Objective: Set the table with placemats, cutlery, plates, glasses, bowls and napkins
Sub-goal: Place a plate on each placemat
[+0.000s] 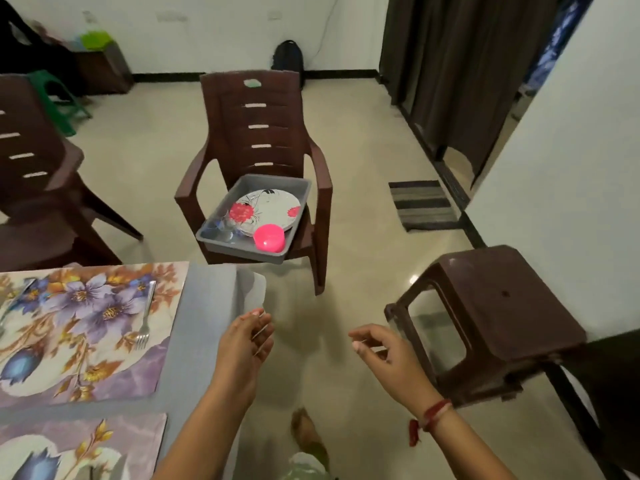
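Both hands hang in front of the body, off the edge of the surface (204, 306). The left hand (247, 344) and the right hand (384, 355) each have loosely curled fingers and seem to hold nothing. There is some blur at the fingertips, so a very small item cannot be ruled out.

To the left, the surface carries two floral mats. The near mat (86, 448) is cut off by the frame edge, and I cannot tell whether any cutlery lies on it. The far mat (86, 327) has a fork (145, 318) along its right side, tines toward the person. A second piece of cutlery (12, 304) lies at its left side, too cropped to name. No plate, glass, bowl or napkin stands on either mat.

To the right a brown stool (502, 306) stands on the floor.

Further off, a chair (256, 133) faces the surface with a grey tray (239, 251) on its seat. In the tray lie a flowered plate (273, 206), a pink bowl (269, 238) at the front right corner and clear glasses (220, 228) at the front left. How many plates are stacked I cannot tell.

By my reading the mats are done and the cutlery is at least partly done. Plates, glasses and bowls have yet to come over from the tray. No napkins are in view. The likely next step is a reach to the tray.
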`<state>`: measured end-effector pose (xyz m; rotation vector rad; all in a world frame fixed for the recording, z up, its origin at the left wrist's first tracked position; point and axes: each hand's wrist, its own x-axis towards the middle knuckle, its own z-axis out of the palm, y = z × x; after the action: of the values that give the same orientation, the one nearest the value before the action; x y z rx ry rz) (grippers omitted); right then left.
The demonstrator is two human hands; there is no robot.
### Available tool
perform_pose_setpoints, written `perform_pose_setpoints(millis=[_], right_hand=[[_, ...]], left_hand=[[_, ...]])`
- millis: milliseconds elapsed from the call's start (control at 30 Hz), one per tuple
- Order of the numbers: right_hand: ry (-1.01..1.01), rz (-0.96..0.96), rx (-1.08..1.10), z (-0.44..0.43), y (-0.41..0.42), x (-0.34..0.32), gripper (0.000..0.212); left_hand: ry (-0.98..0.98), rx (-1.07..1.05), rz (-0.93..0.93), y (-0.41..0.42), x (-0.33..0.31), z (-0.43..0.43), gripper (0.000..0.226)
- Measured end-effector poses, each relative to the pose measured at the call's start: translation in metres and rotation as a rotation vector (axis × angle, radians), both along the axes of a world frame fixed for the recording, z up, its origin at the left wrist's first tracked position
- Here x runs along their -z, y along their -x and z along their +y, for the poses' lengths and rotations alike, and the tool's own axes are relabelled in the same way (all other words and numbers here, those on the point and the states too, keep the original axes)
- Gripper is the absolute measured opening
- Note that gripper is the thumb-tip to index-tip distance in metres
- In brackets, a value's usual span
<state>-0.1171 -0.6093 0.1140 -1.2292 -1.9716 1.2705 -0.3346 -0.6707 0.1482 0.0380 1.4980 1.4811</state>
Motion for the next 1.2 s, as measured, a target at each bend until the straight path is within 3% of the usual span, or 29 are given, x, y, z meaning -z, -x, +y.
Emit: perform_pose_setpoints(millis=[133,467,667,867,1067,1200], right_hand=[[-0.027,-0.048,-0.048,0.076,0.053,-0.012,0.015],[-0.057,0.057,-0.157,0.187,0.177,-0.039,0.019],[0.001,0.046,-0.332,0.258,0.242,-0.023,0.016],[0.011,0.028,-0.420,0.369,0.302,0.004,0.013],[0.010,-0.006,-0.367,0.480,0.339,0.022,0.011],[0.073,-0.088,-0.323,0.547,0.372,0.066,0.011]], left_hand=[[-0.027,-0.095,-0.016,0.043,-0.001,0.054,0.024],[-0.019,-0.291,-0.005,0.142,-0.009,0.131,0.018],[0.017,-0.447,-0.032,0.176,0.001,0.160,0.015],[0.075,-0.536,-0.030,0.214,0.025,0.241,0.015],[0.152,-0.461,-0.010,0.247,0.039,0.344,0.014],[0.316,-0.384,0.050,0.274,0.079,0.419,0.012]])
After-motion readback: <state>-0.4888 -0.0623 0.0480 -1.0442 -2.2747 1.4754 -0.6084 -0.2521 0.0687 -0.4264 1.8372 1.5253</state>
